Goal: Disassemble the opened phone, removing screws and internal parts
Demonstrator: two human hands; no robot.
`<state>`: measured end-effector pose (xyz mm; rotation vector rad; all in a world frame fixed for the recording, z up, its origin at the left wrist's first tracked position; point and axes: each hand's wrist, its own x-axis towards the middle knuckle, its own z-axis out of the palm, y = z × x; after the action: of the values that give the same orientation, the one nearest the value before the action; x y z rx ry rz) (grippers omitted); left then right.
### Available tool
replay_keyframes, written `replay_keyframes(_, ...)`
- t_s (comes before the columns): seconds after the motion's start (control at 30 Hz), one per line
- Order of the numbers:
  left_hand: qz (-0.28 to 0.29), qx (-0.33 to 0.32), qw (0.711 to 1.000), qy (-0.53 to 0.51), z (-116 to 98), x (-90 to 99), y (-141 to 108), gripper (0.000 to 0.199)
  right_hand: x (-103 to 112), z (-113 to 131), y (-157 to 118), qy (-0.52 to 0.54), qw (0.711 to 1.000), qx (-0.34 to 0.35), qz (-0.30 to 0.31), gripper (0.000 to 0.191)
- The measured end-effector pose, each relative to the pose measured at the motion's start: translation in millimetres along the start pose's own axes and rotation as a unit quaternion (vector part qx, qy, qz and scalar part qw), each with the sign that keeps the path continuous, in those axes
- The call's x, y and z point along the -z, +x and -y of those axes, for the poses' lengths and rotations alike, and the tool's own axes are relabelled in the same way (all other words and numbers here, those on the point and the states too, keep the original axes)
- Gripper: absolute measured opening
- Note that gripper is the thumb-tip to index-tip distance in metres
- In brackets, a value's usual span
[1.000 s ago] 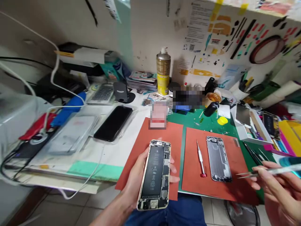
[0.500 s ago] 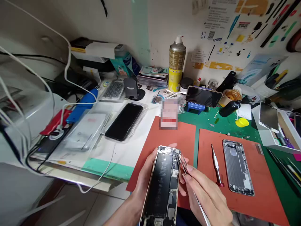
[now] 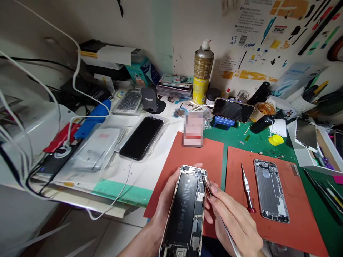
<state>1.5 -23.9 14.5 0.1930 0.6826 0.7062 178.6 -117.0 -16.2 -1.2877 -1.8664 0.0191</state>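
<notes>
An opened phone (image 3: 184, 210), its black battery and inner parts showing, is held tilted in my left hand (image 3: 164, 200), whose fingers wrap round it from the left and behind. My right hand (image 3: 233, 216) pinches metal tweezers (image 3: 226, 232); their tips are at the phone's upper right corner, over the small parts there. Right of my hands, on an orange mat (image 3: 241, 221), lie a silver screwdriver (image 3: 246, 187) with a red end and an empty phone housing (image 3: 272, 191).
A black phone (image 3: 142, 137) lies on plastic sleeves at the left. Behind stand a spray can (image 3: 203, 73) and a phone on a blue stand (image 3: 232, 109). A white box (image 3: 321, 153) and pens are at the right. White cables hang at the left.
The tweezer tips have shifted slightly left, onto the phone's upper right area, and my right hand moved a little with them. My left hand and the phone have hardly moved.
</notes>
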Motion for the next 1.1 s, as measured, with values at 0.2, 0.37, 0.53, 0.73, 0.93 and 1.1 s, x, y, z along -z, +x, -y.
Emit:
replay_keyframes(0.2,-0.016,-0.009,1.000,0.005,1,2.9,-5,0.073,0,-1,-3,0.002,1.000,-0.006,0.006,0.057)
replay_keyframes(0.37,-0.018,0.009,1.000,0.000,0,-2.5,3,0.071,-1,-2,4,0.006,1.000,0.013,-0.003,0.058)
replay_keyframes(0.53,-0.019,0.017,1.000,-0.004,1,-2.7,4,0.072,-1,-2,7,0.010,1.000,-0.005,0.013,0.058)
replay_keyframes(0.73,-0.031,-0.004,1.000,0.000,2,-0.2,-7,0.070,3,0,7,0.019,1.000,0.007,0.017,0.053)
replay_keyframes(0.93,-0.011,0.028,0.999,0.011,-2,-8.4,10,0.067,5,2,11,-0.027,0.999,0.015,-0.041,0.051)
replay_keyframes(1.1,0.012,0.091,0.995,0.043,-3,-1.9,11,0.068,11,-22,41,-0.093,0.991,0.080,-0.045,0.048)
